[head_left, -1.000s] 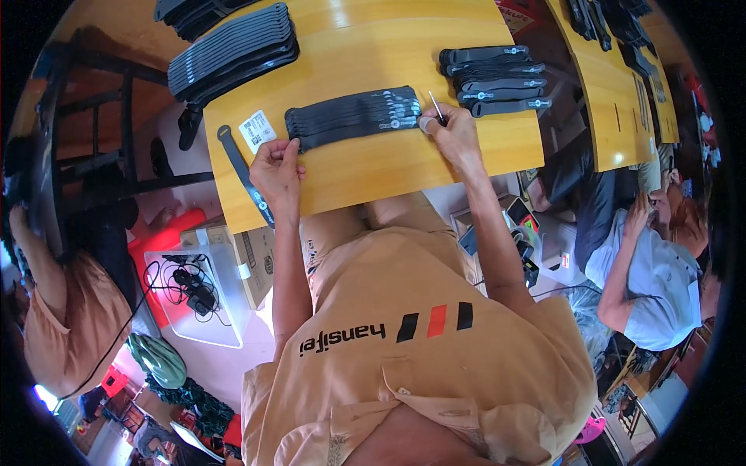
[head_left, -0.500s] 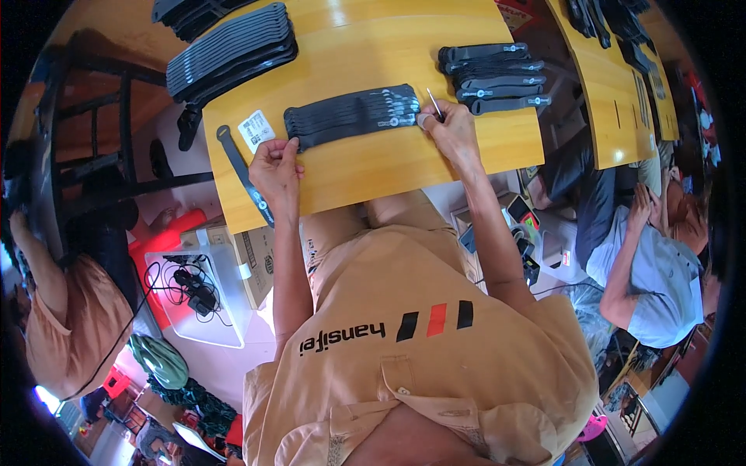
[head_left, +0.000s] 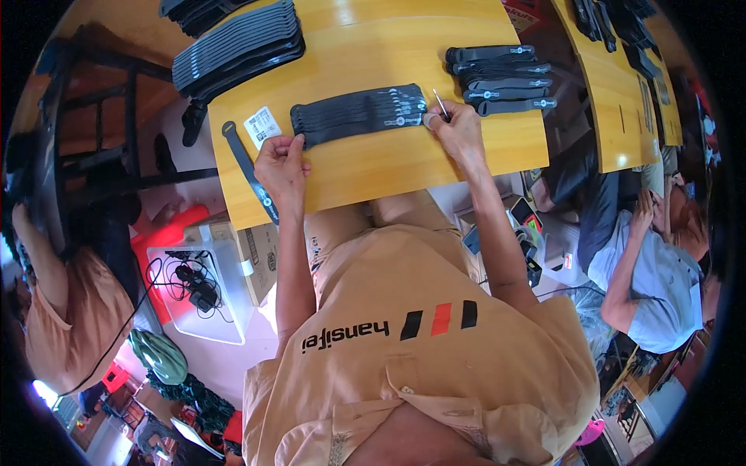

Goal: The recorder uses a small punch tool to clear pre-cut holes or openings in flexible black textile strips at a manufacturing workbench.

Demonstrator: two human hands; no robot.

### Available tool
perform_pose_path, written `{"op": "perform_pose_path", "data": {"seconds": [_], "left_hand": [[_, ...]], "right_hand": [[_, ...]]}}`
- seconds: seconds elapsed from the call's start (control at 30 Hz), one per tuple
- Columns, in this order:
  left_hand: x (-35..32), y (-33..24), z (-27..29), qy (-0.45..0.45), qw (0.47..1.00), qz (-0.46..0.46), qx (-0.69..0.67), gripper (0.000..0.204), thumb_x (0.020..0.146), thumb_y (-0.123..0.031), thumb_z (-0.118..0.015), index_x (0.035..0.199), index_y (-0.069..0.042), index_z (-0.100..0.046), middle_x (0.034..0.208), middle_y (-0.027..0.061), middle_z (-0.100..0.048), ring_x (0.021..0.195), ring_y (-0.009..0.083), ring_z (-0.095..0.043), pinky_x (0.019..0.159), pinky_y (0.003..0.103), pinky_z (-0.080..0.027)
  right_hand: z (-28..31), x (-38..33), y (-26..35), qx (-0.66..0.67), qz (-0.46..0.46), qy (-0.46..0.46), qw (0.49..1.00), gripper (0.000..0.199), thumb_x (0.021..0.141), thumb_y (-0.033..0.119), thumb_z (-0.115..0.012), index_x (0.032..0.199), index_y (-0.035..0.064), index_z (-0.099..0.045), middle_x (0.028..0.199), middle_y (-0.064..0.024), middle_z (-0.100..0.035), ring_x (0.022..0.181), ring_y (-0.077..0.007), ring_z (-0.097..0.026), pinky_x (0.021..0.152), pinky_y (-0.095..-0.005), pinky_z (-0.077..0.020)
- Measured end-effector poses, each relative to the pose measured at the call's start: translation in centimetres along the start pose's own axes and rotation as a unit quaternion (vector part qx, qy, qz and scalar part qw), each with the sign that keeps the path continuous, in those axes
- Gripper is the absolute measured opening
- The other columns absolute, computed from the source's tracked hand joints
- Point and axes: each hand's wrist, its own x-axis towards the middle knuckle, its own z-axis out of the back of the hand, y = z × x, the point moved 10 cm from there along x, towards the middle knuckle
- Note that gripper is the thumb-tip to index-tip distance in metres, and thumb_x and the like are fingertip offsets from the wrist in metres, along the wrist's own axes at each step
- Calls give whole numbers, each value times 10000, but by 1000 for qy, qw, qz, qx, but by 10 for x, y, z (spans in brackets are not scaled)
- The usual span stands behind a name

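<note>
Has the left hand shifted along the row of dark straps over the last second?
No. The left hand stays at the left end of the row of dark straps, beside the white label.

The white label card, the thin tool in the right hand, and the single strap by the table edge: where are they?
white label card (head_left: 263, 126), head view, its middle.
thin tool (head_left: 440, 103), head view, its shaft.
single strap (head_left: 249, 171), head view, mid-length.
</note>
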Motion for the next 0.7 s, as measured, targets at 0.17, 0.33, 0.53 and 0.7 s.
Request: {"op": "perform_pose_path", "data": {"seconds": [0.17, 0.33, 0.53, 0.7], "left_hand": [[0, 0, 2, -5, 1000, 2, 14, 119, 787, -45, -661, 761, 7, -557, 596, 35, -555, 406, 64, -479, 352, 200, -367], [-1, -2, 1, -4, 1000, 0, 6, 121, 787, -45, -662, 759, 5, -555, 596, 34, -557, 406, 64, -480, 352, 200, -364], [-2, -3, 1, -5, 1000, -3, 23, 127, 791, -50, -659, 750, 3, -551, 587, 32, -551, 404, 65, -476, 351, 201, -364], [-2, -5, 1, -2, 1000, -8, 18, 125, 794, -51, -656, 751, 3, -552, 586, 31, -548, 405, 65, -475, 351, 202, -365]], "right_hand": [[-1, 1, -1, 25, 7, -8, 1000, 150, 697, 136, -630, 685, -14, -621, 505, -70, -530, 467, -110, -473, 476, -287, -393], [-3, 4, -9, 20, 4, -10, 1000, 151, 695, 136, -632, 693, -15, -627, 507, -76, -531, 466, -114, -480, 478, -287, -398], [-1, 3, -4, 8, 16, -18, 1000, 159, 692, 138, -629, 703, -21, -630, 523, -108, -547, 469, -160, -512, 497, -308, -417], [-1, 2, -1, -8, 26, -17, 999, 156, 694, 137, -625, 706, -18, -627, 528, -120, -545, 476, -175, -523, 511, -310, -424]]}}
